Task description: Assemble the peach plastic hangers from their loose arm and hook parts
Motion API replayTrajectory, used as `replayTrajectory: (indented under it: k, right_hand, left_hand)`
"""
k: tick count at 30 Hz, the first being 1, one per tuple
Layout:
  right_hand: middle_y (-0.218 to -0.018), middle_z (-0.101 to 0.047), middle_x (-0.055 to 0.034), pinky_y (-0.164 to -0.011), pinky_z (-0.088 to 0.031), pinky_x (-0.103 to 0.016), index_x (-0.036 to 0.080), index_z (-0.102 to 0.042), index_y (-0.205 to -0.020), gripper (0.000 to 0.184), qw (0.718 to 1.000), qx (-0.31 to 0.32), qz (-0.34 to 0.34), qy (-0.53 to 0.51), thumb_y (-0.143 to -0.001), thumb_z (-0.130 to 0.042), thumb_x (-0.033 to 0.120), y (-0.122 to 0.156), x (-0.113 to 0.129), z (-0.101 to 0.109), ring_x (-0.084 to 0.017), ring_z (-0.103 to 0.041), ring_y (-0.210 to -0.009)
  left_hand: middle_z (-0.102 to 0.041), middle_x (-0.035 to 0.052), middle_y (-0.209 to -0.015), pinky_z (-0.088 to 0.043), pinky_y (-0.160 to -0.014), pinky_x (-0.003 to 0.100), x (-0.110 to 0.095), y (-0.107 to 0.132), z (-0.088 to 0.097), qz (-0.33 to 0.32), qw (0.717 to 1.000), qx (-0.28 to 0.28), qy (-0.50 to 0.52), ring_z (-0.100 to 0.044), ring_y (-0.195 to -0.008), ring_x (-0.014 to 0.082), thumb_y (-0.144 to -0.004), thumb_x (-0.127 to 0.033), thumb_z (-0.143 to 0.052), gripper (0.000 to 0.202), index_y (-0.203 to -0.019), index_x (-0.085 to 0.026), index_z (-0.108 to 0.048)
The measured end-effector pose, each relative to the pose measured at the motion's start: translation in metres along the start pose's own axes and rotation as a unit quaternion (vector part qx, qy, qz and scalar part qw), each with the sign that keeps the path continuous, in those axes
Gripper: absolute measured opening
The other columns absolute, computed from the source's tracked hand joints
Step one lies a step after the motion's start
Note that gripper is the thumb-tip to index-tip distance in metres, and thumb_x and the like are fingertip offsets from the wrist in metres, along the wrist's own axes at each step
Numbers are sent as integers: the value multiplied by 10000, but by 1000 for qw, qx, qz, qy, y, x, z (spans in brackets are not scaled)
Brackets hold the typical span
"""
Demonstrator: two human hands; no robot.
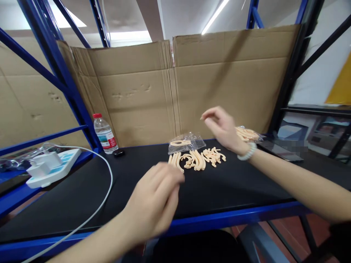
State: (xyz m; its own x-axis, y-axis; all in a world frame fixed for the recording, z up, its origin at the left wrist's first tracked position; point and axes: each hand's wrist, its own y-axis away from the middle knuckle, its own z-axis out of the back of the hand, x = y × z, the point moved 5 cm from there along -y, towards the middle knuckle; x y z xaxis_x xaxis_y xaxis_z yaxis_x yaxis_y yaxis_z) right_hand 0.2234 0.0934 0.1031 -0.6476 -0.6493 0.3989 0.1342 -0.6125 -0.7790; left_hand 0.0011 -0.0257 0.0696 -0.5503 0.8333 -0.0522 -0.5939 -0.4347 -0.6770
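My left hand [156, 199] is in front of the table's middle, blurred by motion, with its fingers curled inward. Whatever it may hold is hidden behind the fingers. My right hand [223, 128], with a pale bead bracelet [247, 151] at the wrist, is raised at the back right; its fingers are loosely bent, and nothing shows between them. Below and between the hands lie several straight cream-coloured strips [175, 160], curved tube-like pieces [197, 160] and a heap of small branching pieces [214, 155]. Behind them, a clear plastic bag [189, 142] has a looped cream piece in it.
Another bag of cream pieces [248, 134] lies behind my right wrist, near a dark phone [285, 151]. A water bottle [105, 134] and a small black object [119, 152] stand at the left. A white power strip [56, 168] trails a cable [109, 179]. Cardboard [137, 106] closes the back.
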Motion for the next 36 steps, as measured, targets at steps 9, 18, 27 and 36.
replayTrajectory:
  k: [9, 18, 27, 36]
  right_hand:
    - [-938, -695, -68, -854, -462, -264, 129, -705, -982, 257, 947, 286, -59, 135, -787, -554, 58, -22, -116, -120, -172, -632, -880]
    - [-1199, -552, -99, -923, -455, -409, 140, -538, -1194, 324, 917, 366, -52, 148, -911, -533, 298, -30, -123, -164, -198, -553, -1065]
    - [-1161, -550, -85, -858, -492, -383, 149, -548, -1153, 296, 925, 320, -177, 102, -915, -524, 323, -32, -137, -156, -185, -564, -1004]
    - [-1085, -577, -76, -785, -520, -346, 127, -548, -1134, 292, 916, 172, -358, -59, -915, -527, 320, -23, -152, -113, -161, -591, -919]
  left_hand:
    - [-600, 176, -1196, -411, -966, 384, 186, -46, -115, 399, 908, 51, 121, -544, -1135, 276, -789, -134, -465, 328, -1085, -92, -601]
    - [-682, 64, -1075, -389, -1001, 340, 214, -49, -132, 374, 913, 54, 154, -575, -1083, 208, -760, -64, -453, 297, -883, -152, -709]
    - [-689, 93, -1076, -432, -953, 305, 230, -44, -140, 410, 892, 32, 189, -612, -1031, 204, -720, -62, -505, 336, -988, -117, -700]
    - [-708, 97, -993, -470, -886, 306, 230, -43, -138, 427, 876, 18, 221, -645, -928, 196, -698, -106, -577, 343, -1026, -97, -676]
